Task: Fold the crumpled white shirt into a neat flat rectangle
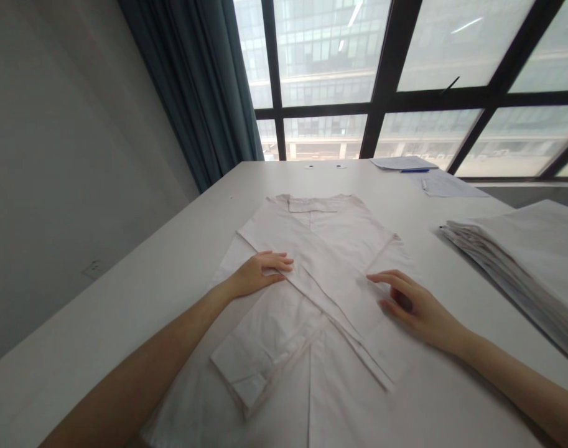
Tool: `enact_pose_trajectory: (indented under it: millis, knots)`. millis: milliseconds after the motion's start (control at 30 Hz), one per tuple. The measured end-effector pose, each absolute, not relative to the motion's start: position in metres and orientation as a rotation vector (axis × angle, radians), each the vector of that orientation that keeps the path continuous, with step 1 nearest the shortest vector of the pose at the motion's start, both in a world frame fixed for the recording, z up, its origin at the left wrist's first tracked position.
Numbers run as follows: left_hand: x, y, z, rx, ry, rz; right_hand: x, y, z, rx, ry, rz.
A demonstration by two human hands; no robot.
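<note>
A white long-sleeved shirt (330, 230) lies spread on the white table, its collar at the far end. Both sleeves are folded inward and cross over the middle of the body, their cuffs toward me. My left hand (260, 272) rests flat on the left side of the shirt, on the folded sleeve, fingers stretched to the right. Over the right side, my right hand (407, 305) has its fingers apart and slightly curled, the fingertips at the cloth. Nothing shows between those fingers. The shirt's lower end runs out of view toward me.
A thick stack of folded white cloth (535, 255) sits on the table (181, 267) at the right. Papers (451, 185) and a blue pen (414, 170) lie at the far right. Beyond the table are a dark blue curtain (204, 81) and windows; a grey wall stands left.
</note>
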State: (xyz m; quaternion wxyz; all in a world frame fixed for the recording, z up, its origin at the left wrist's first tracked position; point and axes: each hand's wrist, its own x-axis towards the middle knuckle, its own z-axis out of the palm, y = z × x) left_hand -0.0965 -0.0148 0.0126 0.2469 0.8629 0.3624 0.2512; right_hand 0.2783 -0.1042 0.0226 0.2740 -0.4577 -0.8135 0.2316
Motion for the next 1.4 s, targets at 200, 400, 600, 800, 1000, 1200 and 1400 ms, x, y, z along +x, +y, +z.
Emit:
enact_pose_trajectory:
  millis: [200,400,600,800,1000,1200,1400]
  knots:
    - [-0.096,-0.014,0.009,2.316,0.929,0.771,0.281,-0.102,0.022,-1.208,-2.156,0.66]
    - [-0.094,-0.015,0.011,2.408,0.844,0.834,0.287,-0.096,0.015,-1.182,-2.119,0.769]
    - [-0.094,-0.015,0.011,2.404,0.836,0.847,0.29,-0.094,0.014,-1.178,-2.078,0.828]
    - [-0.094,-0.016,0.009,2.282,0.829,0.858,0.29,-0.093,0.013,-1.172,-2.069,0.867]
    - [-0.092,-0.016,0.009,2.206,0.942,0.882,0.288,-0.095,0.015,-1.227,-2.084,0.799]
    - [-0.096,-0.012,0.008,2.355,1.038,0.812,0.283,-0.098,0.019,-1.262,-2.164,0.446]
    - [-0.098,-0.008,0.006,2.524,1.018,0.629,0.273,-0.112,0.022,-1.03,-2.459,0.325]
